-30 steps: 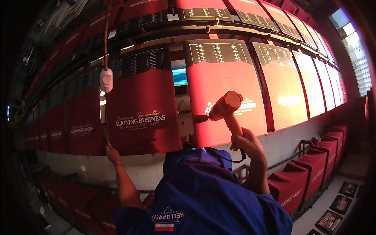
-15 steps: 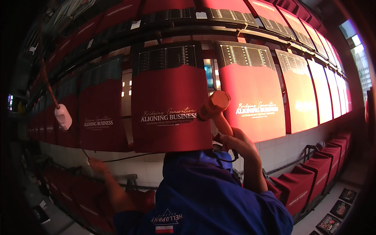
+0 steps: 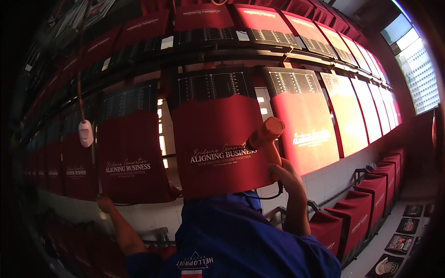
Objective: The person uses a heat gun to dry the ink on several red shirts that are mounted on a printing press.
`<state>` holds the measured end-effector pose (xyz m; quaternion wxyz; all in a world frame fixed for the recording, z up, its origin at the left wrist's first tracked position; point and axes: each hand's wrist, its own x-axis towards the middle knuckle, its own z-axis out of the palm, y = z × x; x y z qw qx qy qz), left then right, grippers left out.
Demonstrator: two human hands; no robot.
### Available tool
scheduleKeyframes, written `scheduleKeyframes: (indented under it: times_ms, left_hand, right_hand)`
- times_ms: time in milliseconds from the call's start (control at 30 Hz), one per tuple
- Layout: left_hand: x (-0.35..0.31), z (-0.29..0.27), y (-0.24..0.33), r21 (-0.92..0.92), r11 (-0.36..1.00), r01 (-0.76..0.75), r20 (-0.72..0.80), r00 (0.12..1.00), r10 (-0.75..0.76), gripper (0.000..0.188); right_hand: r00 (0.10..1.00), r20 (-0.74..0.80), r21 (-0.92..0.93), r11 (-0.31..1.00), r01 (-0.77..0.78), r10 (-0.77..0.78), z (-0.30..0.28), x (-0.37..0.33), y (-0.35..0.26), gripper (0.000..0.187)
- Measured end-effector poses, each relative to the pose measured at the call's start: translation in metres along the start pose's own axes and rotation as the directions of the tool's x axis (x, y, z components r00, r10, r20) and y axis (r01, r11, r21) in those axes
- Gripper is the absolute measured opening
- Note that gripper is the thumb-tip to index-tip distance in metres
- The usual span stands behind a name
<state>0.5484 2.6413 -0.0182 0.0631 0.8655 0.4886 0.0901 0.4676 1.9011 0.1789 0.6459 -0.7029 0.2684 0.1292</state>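
My right hand (image 3: pixel 287 175) grips an orange hair dryer (image 3: pixel 268 130) by its handle. Its dark nozzle points left, in front of the white lettering on the middle red cloth panel (image 3: pixel 218 125). A black cord (image 3: pixel 271 198) runs down from the handle and left behind the panels' lower edges. At the lower left corner of the neighbouring red panel (image 3: pixel 130 143), my left hand (image 3: pixel 105 204) is closed on this cord; its fingers show only in part. The panels are dark at the top, with white rulers.
Rows of similar red panels curve away left, right and behind a dark rail (image 3: pixel 204 53). A white switch (image 3: pixel 85 133) hangs on a cord at left. Draped red panels (image 3: pixel 354 217) stand at lower right, beside printed pictures (image 3: pixel 398 244) on the floor. A bright window (image 3: pixel 412 60) is at upper right.
The view has shifted, with the panels lower and more window showing. My left hand is now closer to the neighbouring panel's corner. The dryer stays beside the middle panel's lettering.
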Motion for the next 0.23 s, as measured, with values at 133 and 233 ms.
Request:
scheduleKeyframes:
  times_ms: [133,233]
  left_hand:
    - [-0.001,0.014,0.012,-0.026,0.994,-0.108,-0.074,0.992,0.106,0.041]
    - [0.012,0.023,-0.004,-0.039,0.983,-0.177,-0.177,0.970,0.168,0.040]
  right_hand:
    - [0.994,-0.108,0.033,0.999,0.005,-0.001,0.024,-0.006,-0.006,0.017]
    - [0.995,-0.094,0.069,0.997,-0.026,0.032,0.027,-0.006,-0.012,0.019]
